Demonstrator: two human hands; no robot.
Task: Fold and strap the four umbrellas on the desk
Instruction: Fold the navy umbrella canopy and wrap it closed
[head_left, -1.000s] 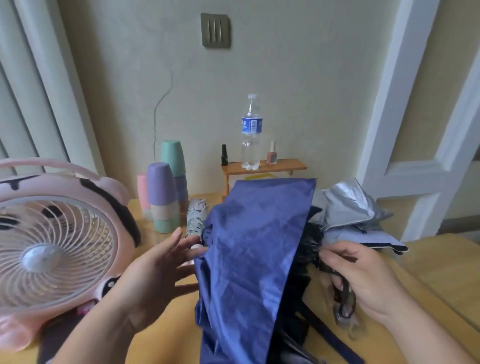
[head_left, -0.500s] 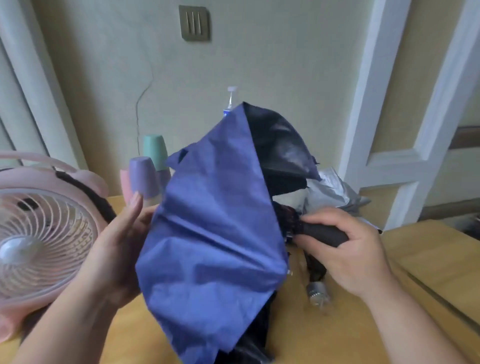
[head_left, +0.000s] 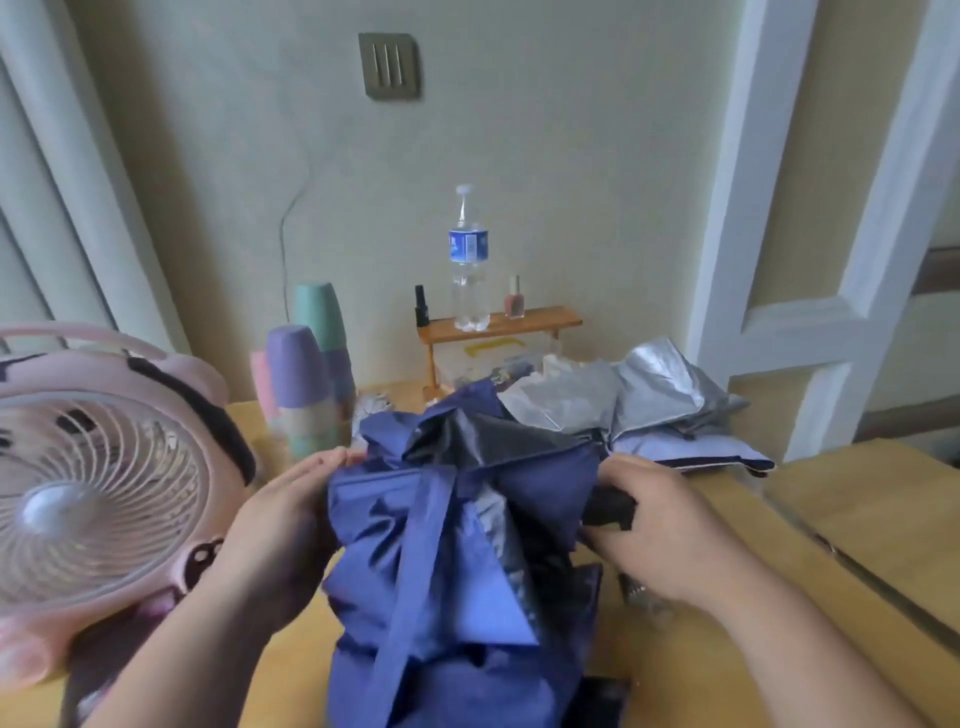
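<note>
Blue umbrella (head_left: 441, 545) lies bunched over the tabletop (head_left: 841, 493), our left hand (head_left: 280, 514) pressing straight fingers (head_left: 327, 462) against its cloth, our right hand (head_left: 654, 519) curled round the black handle (head_left: 608, 506), whose far end the folds hide, while the frame cuts off its lower edge.

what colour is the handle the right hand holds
The handle is black; the head view shows it best.

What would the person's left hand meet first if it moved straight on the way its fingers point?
The left hand would likely meet the blue umbrella, its fabric right at the fingertips.
</note>
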